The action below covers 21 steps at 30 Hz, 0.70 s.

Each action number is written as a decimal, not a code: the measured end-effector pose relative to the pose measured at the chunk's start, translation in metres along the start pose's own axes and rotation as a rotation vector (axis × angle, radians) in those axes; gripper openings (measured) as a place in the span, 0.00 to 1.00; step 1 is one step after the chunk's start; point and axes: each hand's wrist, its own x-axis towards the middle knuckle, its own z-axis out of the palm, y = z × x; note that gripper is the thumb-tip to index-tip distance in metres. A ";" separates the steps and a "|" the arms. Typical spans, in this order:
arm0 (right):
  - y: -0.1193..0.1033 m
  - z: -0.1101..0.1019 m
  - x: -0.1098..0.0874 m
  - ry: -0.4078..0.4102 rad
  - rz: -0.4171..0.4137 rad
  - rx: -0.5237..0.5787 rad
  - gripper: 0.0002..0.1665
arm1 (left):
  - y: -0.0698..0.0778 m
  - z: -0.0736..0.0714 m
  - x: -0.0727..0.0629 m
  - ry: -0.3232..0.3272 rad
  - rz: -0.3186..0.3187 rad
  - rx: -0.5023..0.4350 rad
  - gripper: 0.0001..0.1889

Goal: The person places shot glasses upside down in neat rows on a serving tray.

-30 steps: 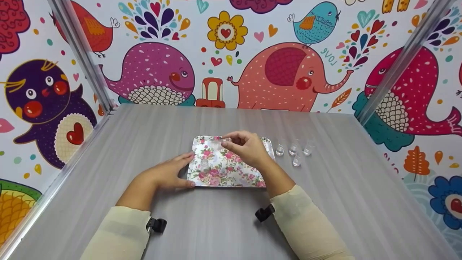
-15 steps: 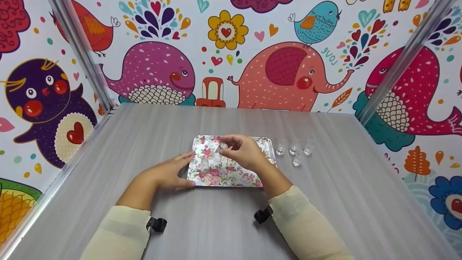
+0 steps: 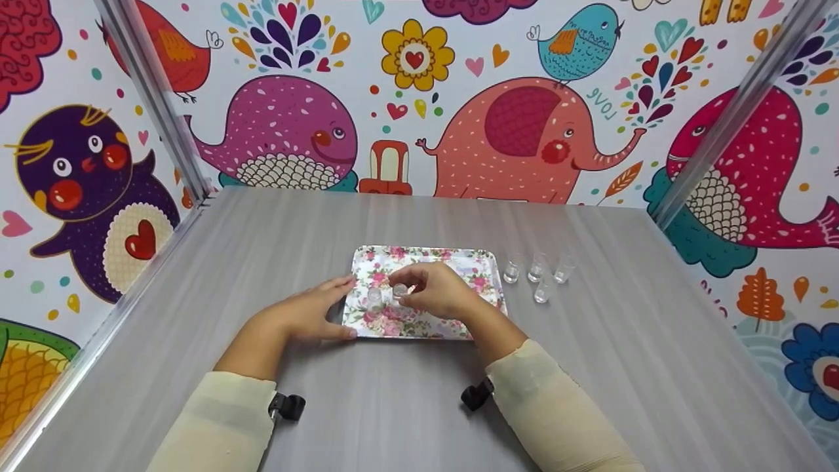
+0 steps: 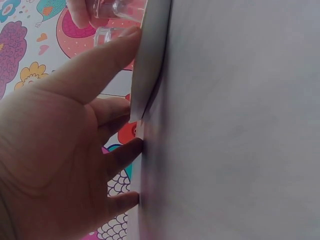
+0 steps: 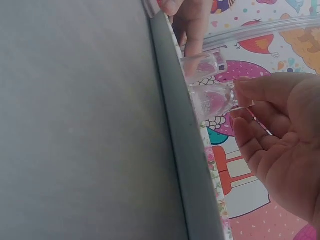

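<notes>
My right hand (image 3: 438,288) pinches a small clear shot glass (image 3: 400,292) by its upper end over the left half of a flower-patterned tray (image 3: 459,255). In the right wrist view the wide end of that shot glass (image 5: 212,102) meets the tray top, and the narrower thick end is between thumb and fingers. A second shot glass (image 3: 374,298) stands on the tray just left of it, also wide end down. My left hand (image 3: 308,313) rests at the tray's left side, fingers extended, with the thumb (image 4: 107,60) touching the tray's rim.
Several more clear shot glasses (image 3: 536,269) stand on the grey table (image 3: 393,406) just right of the tray. A wall with cartoon animals (image 3: 498,144) rises behind the table, with metal posts (image 3: 164,105) at the corners.
My right hand has brought the shot glass from the tray's back part toward the front, beside the other glass. The left hand stays at the tray's left side.
</notes>
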 end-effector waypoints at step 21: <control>0.009 -0.023 -0.009 0.109 -0.010 0.112 0.21 | 0.001 0.000 -0.001 -0.005 -0.010 0.007 0.56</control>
